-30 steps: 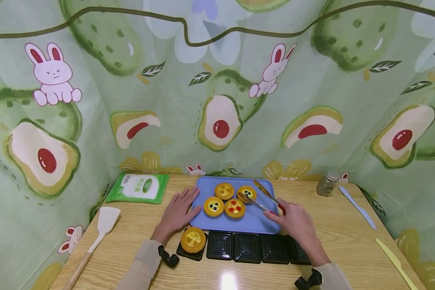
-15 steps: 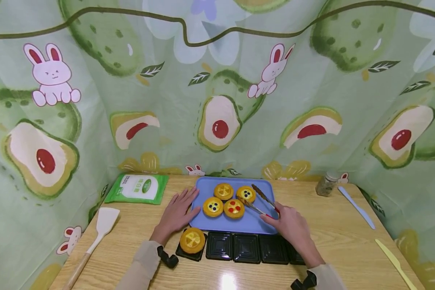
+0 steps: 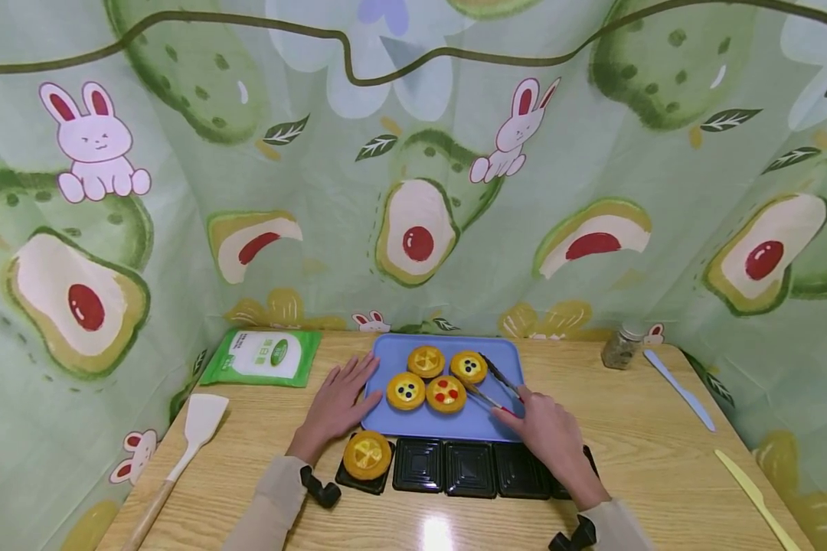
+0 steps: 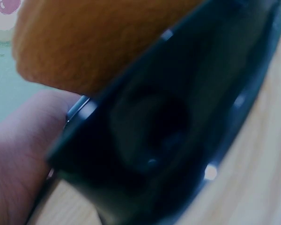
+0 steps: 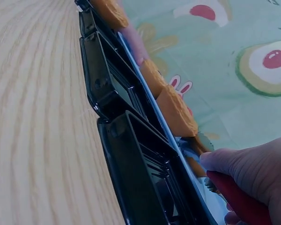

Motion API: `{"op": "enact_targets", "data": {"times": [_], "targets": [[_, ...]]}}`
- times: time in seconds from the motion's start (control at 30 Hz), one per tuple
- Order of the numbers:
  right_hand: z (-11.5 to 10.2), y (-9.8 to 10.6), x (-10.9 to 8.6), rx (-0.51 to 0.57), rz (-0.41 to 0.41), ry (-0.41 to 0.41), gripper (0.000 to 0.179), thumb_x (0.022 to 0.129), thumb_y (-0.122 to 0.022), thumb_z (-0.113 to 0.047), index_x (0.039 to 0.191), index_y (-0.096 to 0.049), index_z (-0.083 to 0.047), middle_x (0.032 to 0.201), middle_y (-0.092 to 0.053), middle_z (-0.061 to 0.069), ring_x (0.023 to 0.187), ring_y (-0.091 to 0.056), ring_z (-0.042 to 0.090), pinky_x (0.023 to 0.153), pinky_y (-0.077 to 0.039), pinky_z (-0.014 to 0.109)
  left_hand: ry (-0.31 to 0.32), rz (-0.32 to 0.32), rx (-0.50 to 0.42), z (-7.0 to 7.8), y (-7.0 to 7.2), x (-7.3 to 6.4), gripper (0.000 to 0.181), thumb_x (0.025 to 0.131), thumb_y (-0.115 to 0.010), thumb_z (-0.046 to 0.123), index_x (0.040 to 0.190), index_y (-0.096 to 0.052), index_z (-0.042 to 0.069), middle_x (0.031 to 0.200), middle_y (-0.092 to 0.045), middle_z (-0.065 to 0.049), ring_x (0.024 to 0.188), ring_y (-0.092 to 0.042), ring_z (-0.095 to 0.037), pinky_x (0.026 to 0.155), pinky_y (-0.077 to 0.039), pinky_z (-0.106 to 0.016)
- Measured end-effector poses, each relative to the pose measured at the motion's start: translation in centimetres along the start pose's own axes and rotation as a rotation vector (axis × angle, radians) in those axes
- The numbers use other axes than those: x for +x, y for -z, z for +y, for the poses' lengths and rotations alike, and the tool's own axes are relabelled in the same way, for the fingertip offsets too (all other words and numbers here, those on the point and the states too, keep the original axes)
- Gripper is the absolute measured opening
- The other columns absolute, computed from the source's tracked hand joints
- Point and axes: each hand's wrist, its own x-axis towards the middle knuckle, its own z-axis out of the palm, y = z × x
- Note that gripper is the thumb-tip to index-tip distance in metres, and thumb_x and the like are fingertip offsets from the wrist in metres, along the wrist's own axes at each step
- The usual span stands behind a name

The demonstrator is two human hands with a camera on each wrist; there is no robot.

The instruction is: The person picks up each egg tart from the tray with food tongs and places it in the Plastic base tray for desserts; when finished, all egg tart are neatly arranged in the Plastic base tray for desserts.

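The right tart (image 3: pixel 469 366), dotted dark blue, is sitting on the blue tray (image 3: pixel 413 428). The tongs (image 3: pixel 485 396) are straddling it, tips apart; I cannot tell whether they are touching it. The right hand (image 3: pixel 553 432) is gripping their red handles. Just left and nearer, the fan tart (image 3: pixel 426 362), blue-dotted tart (image 3: pixel 406 391) and red-dotted tart (image 3: pixel 446 394) are lying close together. The left hand (image 3: pixel 338 402), fingers straight, is resting at the tray's left edge, gripping nothing. Nearer, black trays (image 3: pixel 470 468) are standing in a row, the leftmost holding the near tart (image 3: pixel 367 455). Farther left, a spatula (image 3: pixel 191 444) and packet (image 3: pixel 262 358) are lying; far right, a jar (image 3: pixel 620 350) is standing near the blue knife (image 3: pixel 678 389).
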Motion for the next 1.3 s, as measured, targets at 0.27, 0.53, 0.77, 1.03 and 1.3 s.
{"op": "enact_targets", "data": {"times": [0.27,0.53,0.77,1.03,1.3], "targets": [[-0.3,-0.2,-0.1,-0.046,0.024,0.014,0.06,0.089,-0.078,-0.056,0.112,-0.069,-0.001,0.067,-0.049,0.007,0.051,-0.047,0.02,0.042,-0.033,0.033,0.001,-0.011,-0.006,0.1,0.2,0.0,0.071,0.106,-0.042,0.061,0.167,-0.029,0.026,0.172,-0.025,0.004,0.159,-0.022,-0.031,0.127,-0.016,-0.057],[-0.4,-0.4,-0.3,-0.051,0.027,0.029,0.054,0.089,-0.078,-0.056,0.099,-0.065,-0.004,0.064,-0.047,0.005,0.049,-0.046,0.019,0.042,-0.032,0.032,-0.009,-0.003,0.003,0.0,0.2,-0.2,0.071,0.106,-0.043,0.06,0.167,-0.03,0.025,0.172,-0.025,0.004,0.158,-0.024,-0.032,0.126,-0.017,-0.058],[-0.1,-0.1,-0.1,-0.036,0.046,0.05,0.049,0.091,-0.078,-0.053,0.093,-0.062,-0.007,0.064,-0.045,0.004,0.049,-0.045,0.019,0.042,-0.032,0.032,-0.001,-0.02,-0.002,0.1,0.3,0.0,0.071,0.107,-0.041,0.061,0.167,-0.028,0.026,0.173,-0.023,0.004,0.159,-0.022,-0.031,0.127,-0.017,-0.057],[0.3,0.4,0.2,-0.033,0.095,0.069,0.049,0.089,-0.079,-0.054,0.087,-0.059,-0.009,0.062,-0.044,0.003,0.049,-0.045,0.02,0.042,-0.031,0.033,-0.004,-0.011,0.002,0.1,0.2,0.2,0.071,0.106,-0.041,0.062,0.167,-0.028,0.026,0.173,-0.024,0.005,0.159,-0.022,-0.031,0.127,-0.017,-0.057],[0.6,0.9,0.2,-0.073,0.122,0.077,0.05,0.088,-0.08,-0.055,0.093,-0.063,-0.007,0.062,-0.046,0.004,0.05,-0.047,0.022,0.041,-0.033,0.035,-0.003,0.003,-0.005,0.0,-0.1,0.0,0.071,0.106,-0.045,0.06,0.167,-0.031,0.025,0.172,-0.024,0.006,0.159,-0.023,-0.031,0.127,-0.017,-0.058]]}}
